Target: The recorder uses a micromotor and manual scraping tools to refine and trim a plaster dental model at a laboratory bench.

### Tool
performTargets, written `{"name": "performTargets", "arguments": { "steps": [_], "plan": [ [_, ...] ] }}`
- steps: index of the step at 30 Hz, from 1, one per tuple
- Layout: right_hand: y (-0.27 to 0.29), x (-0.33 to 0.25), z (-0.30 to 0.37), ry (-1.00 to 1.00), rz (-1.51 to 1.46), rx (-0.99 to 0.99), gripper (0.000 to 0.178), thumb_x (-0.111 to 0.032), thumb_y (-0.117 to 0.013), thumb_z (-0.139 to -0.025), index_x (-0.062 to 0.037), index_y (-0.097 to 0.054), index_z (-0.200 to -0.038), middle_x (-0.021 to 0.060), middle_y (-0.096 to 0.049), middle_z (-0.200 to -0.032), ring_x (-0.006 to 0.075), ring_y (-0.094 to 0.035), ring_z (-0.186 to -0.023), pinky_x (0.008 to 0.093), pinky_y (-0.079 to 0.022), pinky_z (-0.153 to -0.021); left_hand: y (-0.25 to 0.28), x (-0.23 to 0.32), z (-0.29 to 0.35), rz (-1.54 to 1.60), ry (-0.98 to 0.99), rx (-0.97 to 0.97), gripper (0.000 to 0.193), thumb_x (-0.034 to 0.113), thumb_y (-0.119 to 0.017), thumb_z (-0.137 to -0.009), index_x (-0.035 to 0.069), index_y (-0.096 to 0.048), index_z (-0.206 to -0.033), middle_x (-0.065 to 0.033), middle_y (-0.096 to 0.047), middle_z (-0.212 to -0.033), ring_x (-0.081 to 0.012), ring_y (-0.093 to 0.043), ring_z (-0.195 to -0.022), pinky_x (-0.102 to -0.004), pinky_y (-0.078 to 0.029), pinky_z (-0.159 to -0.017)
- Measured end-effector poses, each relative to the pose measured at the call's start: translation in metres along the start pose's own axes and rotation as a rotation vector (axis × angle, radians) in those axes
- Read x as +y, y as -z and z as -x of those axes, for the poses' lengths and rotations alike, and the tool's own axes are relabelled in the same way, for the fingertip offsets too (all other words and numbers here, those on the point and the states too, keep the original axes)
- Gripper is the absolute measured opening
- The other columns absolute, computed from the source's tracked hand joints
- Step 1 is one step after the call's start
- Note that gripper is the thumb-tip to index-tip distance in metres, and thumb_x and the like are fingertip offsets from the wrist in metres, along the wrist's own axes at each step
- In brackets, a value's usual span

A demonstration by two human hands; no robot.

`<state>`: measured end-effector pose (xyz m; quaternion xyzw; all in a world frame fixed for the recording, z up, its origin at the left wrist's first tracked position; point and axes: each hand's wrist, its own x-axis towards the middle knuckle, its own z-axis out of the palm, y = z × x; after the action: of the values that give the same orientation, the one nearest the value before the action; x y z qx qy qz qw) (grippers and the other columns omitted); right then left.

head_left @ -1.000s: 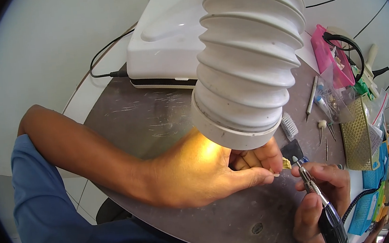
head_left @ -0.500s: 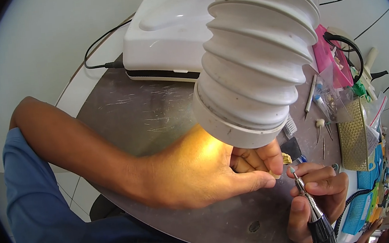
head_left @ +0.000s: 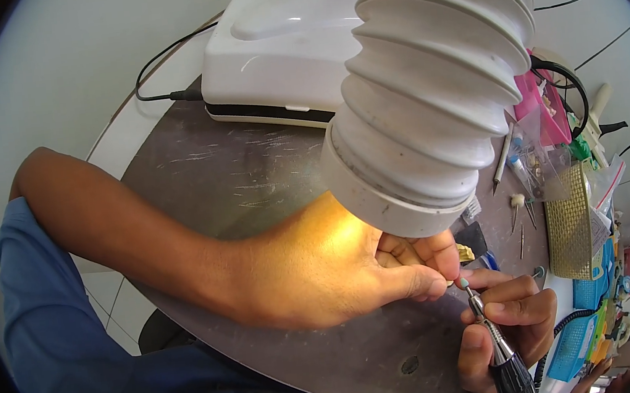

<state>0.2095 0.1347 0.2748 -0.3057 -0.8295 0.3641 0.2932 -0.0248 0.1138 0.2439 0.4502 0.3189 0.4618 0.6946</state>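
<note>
Rotary tool (head_left: 491, 339) tip touches left hand's (head_left: 330, 271) pinch

dark round bench (head_left: 252, 180) under white machine (head_left: 277, 55), scattered burs (head_left: 517, 210)

A wide white ribbed plastic hose (head_left: 434, 84) hangs low over the dark round metal table (head_left: 251, 172), its mouth just above the left hand (head_left: 323, 272), so no room is left overhead there. Behind stands a white boxy plastic machine (head_left: 283, 39) with a black cable (head_left: 164, 74), closing off the far edge. To the right, a brass-coloured mesh plate (head_left: 570, 223), small burs and blue trays (head_left: 585, 321) crowd in near the right hand (head_left: 509, 322). Bare tabletop lies open on the left and along the near edge.
</note>
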Motion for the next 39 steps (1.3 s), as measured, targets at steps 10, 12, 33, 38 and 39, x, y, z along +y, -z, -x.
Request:
{"name": "performTargets", "arguments": {
  "steps": [10, 12, 33, 38, 39],
  "plan": [
    [-0.005, 0.005, 0.0, 0.057, -0.024, 0.041, 0.037, -0.025, -0.073, -0.09, -0.0064, -0.044, -0.105, 0.0093, -0.054, -0.088, 0.0258, -0.064, -0.096, 0.0352, -0.052, -0.087, 0.002, 0.008, 0.002, -0.1, 0.112, 0.008, 0.017, 0.017, -0.069, -0.093, 0.003, -0.063, -0.101, -0.003, -0.065, -0.089, -0.0096, -0.06, -0.084, -0.0263, -0.049, -0.072],
    [-0.006, 0.006, 0.0, 0.033, -0.04, 0.059, 0.038, -0.026, -0.073, -0.09, -0.0065, -0.044, -0.105, 0.009, -0.054, -0.088, 0.0258, -0.065, -0.096, 0.0359, -0.052, -0.087, 0.0, 0.008, 0.001, -0.128, 0.101, 0.011, 0.016, 0.016, -0.069, -0.093, 0.004, -0.063, -0.101, -0.0031, -0.065, -0.089, -0.0095, -0.06, -0.084, -0.0268, -0.049, -0.072],
    [-0.002, 0.007, -0.001, 0.074, -0.002, 0.012, 0.038, -0.024, -0.075, -0.089, -0.0083, -0.044, -0.106, 0.008, -0.057, -0.086, 0.0264, -0.064, -0.096, 0.0375, -0.05, -0.089, 0.001, 0.0, -0.002, -0.088, 0.065, 0.006, 0.013, 0.007, -0.069, -0.094, -0.001, -0.066, -0.105, -0.005, -0.069, -0.095, -0.0071, -0.066, -0.089, -0.0185, -0.054, -0.08],
    [-0.002, 0.008, -0.001, 0.079, -0.001, 0.004, 0.038, -0.025, -0.075, -0.089, -0.008, -0.045, -0.106, 0.008, -0.057, -0.085, 0.0266, -0.064, -0.096, 0.0373, -0.05, -0.089, 0.002, -0.004, 0.0, -0.127, -0.081, 0.023, 0.014, 0.012, -0.068, -0.092, 0.002, -0.061, -0.1, -0.004, -0.063, -0.09, -0.011, -0.058, -0.082, -0.0275, -0.049, -0.071],
    [-0.002, 0.008, -0.001, 0.079, -0.001, 0.004, 0.038, -0.025, -0.075, -0.089, -0.008, -0.045, -0.106, 0.008, -0.057, -0.085, 0.0266, -0.064, -0.096, 0.0373, -0.05, -0.089, 0.001, -0.003, 0.001, -0.126, -0.081, 0.023, 0.014, 0.012, -0.068, -0.092, 0.002, -0.061, -0.1, -0.004, -0.063, -0.09, -0.011, -0.058, -0.082, -0.0275, -0.049, -0.071]
  ]
}}
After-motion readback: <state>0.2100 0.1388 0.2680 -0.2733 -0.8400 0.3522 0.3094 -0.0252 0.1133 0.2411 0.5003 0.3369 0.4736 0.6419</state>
